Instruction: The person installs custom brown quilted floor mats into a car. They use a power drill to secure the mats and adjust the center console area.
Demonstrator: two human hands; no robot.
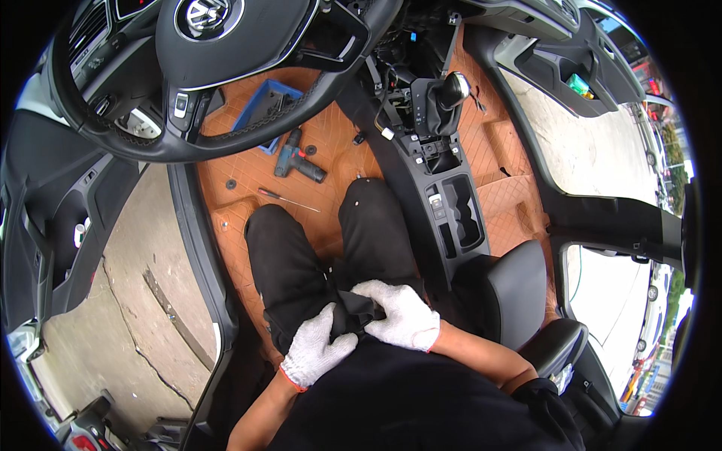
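A folded black piece [359,309], perhaps trim or fabric, is over my lap; I cannot tell its material. My right hand [401,317], in a white knit glove, grips its right side between thumb and fingers. At its left is my left hand [318,345], gloved the same way, thumb and fingers spread around the near edge; whether it grips the piece is unclear against the dark clothes. Beyond my knees a cordless drill [294,158] lies on the quilted orange floor mat [248,169]. Closer to my knees is a screwdriver [287,199] with a red and black handle.
The Volkswagen steering wheel [225,45] overhangs a blue tray [248,107] of small dark parts. To the right, the centre console [434,169] is partly stripped, with a white connector [387,133] hanging out by the gear lever [454,90]. Both front doors [62,186] stand open.
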